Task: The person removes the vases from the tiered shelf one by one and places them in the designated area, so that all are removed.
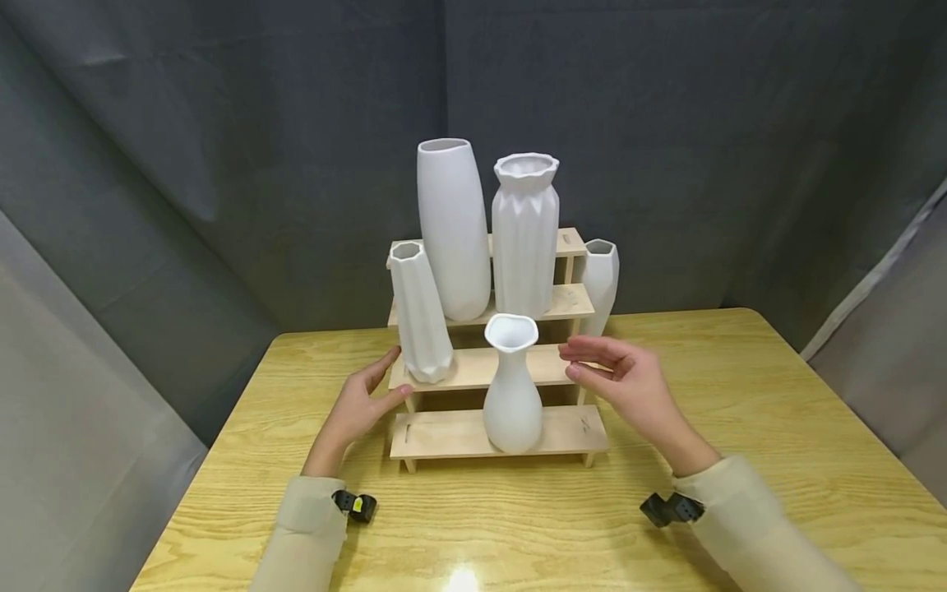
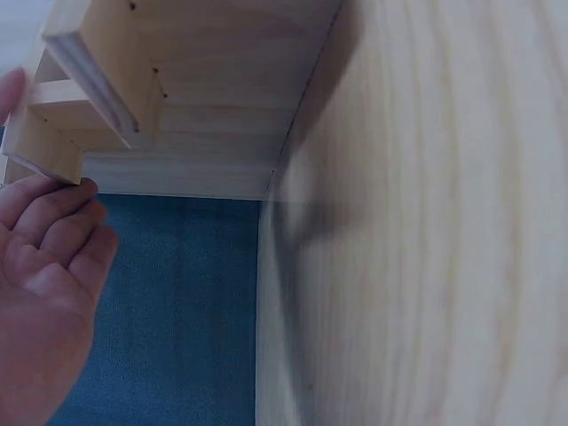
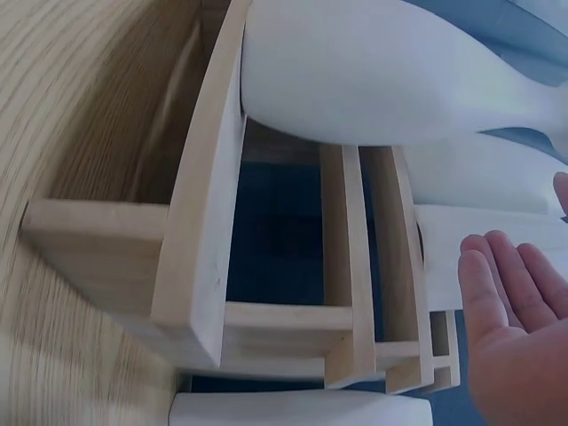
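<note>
A light wooden tiered stand (image 1: 444, 434) carries several white vases. My left hand (image 1: 364, 404) grips the left end of its second tier from the front, thumb before the board and fingers at its side; the left wrist view shows those fingertips against the wood. Just above sits a slim faceted vase (image 1: 422, 321). On the lowest tier, a round-bodied vase with a wavy rim (image 1: 512, 407) stands right of centre. Beside the stand's right end my right hand (image 1: 629, 382) hovers with relaxed fingers and nothing in it.
Farther up the stand are a tall smooth vase (image 1: 453, 230) and a pleated vase with a scalloped rim (image 1: 525, 238). Another faceted vase (image 1: 601, 279) is behind the stand's right side. The wooden table (image 1: 740, 427) ends at dark grey curtains (image 1: 666, 164).
</note>
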{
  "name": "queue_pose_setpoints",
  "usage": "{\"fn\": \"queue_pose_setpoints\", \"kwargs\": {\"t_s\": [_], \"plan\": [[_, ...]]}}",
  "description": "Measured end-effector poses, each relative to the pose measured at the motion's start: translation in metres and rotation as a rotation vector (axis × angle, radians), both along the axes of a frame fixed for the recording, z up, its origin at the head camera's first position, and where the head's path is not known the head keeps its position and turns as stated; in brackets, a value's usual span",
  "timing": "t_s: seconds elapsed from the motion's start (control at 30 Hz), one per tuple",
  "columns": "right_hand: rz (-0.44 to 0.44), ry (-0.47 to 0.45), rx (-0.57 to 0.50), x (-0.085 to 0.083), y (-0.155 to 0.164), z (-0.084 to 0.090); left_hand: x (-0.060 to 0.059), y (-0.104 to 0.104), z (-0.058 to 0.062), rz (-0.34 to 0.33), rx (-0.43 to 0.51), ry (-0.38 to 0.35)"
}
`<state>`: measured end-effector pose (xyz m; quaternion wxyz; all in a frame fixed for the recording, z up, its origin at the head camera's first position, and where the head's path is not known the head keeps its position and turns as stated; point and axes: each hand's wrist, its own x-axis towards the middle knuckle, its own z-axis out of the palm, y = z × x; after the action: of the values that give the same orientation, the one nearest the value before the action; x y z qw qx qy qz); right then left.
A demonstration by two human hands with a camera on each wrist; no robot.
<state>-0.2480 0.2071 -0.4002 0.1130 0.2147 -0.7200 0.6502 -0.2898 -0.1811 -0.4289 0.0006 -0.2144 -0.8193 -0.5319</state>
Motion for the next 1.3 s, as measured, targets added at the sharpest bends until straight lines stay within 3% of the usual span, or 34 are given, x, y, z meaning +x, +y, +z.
{"fn": "queue_pose_setpoints", "kwargs": {"t_s": [0.4,1.3], "plan": [[0.118,-0.061,-0.048,0.003,-0.014,0.001,-0.001,0.000,0.000,-0.007,0.001,0.012],[0.163,-0.094,-0.071,-0.004,-0.046,-0.001,-0.002,0.000,0.000,-0.007,0.003,0.026]]}}
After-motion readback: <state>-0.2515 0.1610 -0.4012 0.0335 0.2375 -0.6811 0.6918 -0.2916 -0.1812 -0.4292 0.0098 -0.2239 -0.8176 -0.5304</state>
